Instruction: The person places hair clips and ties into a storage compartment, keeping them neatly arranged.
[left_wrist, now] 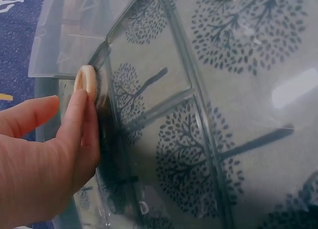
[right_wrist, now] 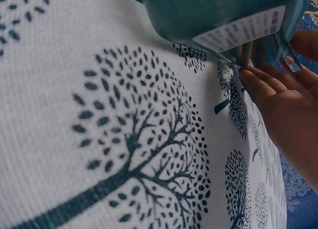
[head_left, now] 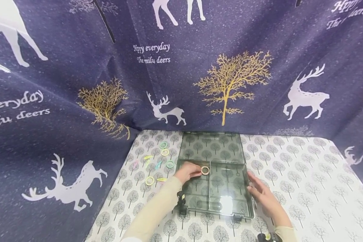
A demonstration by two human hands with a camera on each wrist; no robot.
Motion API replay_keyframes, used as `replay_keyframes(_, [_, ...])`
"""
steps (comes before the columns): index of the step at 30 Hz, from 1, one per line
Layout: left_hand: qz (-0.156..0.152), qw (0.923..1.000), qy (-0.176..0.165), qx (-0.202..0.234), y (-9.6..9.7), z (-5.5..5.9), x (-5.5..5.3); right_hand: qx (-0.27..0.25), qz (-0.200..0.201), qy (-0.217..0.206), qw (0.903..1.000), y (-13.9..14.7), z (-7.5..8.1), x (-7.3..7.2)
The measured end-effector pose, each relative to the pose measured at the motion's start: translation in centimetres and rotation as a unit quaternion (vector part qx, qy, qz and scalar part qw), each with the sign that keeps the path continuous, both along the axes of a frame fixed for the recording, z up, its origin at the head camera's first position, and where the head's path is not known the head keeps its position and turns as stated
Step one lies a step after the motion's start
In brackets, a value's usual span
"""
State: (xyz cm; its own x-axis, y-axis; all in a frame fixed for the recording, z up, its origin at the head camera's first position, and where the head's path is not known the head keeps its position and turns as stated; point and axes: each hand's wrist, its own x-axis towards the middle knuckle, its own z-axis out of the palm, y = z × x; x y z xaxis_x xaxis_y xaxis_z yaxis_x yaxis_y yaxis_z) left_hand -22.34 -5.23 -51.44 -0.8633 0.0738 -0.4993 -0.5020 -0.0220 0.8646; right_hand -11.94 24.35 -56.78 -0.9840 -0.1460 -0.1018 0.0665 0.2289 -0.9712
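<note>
A transparent grey-green divided box (head_left: pixel 230 183) lies with its lid (head_left: pixel 211 146) laid back on the far side. In its left half, by the lengthwise divider, a peach-coloured ring like a hair tie (head_left: pixel 205 170) stands close to upright. My left hand (head_left: pixel 188 172) touches this ring (left_wrist: pixel 90 79) with extended fingertips, while the thumb stays apart from it in the left wrist view. Against the box's right outer side rests my right hand (head_left: pixel 261 195), fingers mostly straight. The right wrist view shows its fingertips (right_wrist: pixel 253 77) at the box's lower edge, beside a clear latch-like tab (right_wrist: pixel 290 60).
Left of the box lie green rings (head_left: pixel 170 164), yellow rings (head_left: pixel 149 181) and several small hair clips in yellow (head_left: pixel 147 157), blue (head_left: pixel 158 165) and pink (head_left: pixel 135 164). A tree-print cloth (head_left: pixel 290 181) covers the table. A dark blue deer-print curtain (head_left: pixel 245 43) hangs behind and at the left.
</note>
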Motion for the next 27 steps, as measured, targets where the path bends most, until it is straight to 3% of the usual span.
replay_keyframes(2, [-0.011, 0.9999, 0.002, 0.011, -0.5, 0.7, 0.3, -0.002, -0.001, 0.002, 1.0, 0.0, -0.1, 0.0])
replay_keyframes(3, [-0.017, 0.9998, 0.003, 0.011, -0.7, 0.5, 0.2, -0.003, -0.001, 0.002, 1.0, 0.1, -0.2, 0.0])
replay_keyframes(7, [-0.045, 0.9989, 0.002, 0.013, -1.8, -1.4, -1.0, -0.005, 0.0, 0.001, 1.0, 0.1, -0.2, 0.0])
replay_keyframes(12, [-0.072, 0.9969, 0.016, 0.028, -3.3, -0.9, -1.5, 0.012, 0.007, 0.009, 0.9999, 0.2, -0.1, -0.1])
replay_keyframes(16, [-0.074, 0.9954, 0.043, 0.043, -4.6, 0.0, -2.1, 0.017, 0.006, 0.007, 0.9998, 0.3, 0.0, -0.1])
replay_keyframes(21, [-0.041, 0.9952, 0.072, 0.053, -7.0, 0.9, -2.9, 0.025, 0.002, -0.002, 0.9997, 0.3, 0.2, -0.1])
replay_keyframes(27, [0.027, 0.9931, 0.101, 0.053, -9.9, 0.9, -3.7, 0.028, 0.002, -0.01, 0.9995, 0.2, 0.4, 0.0])
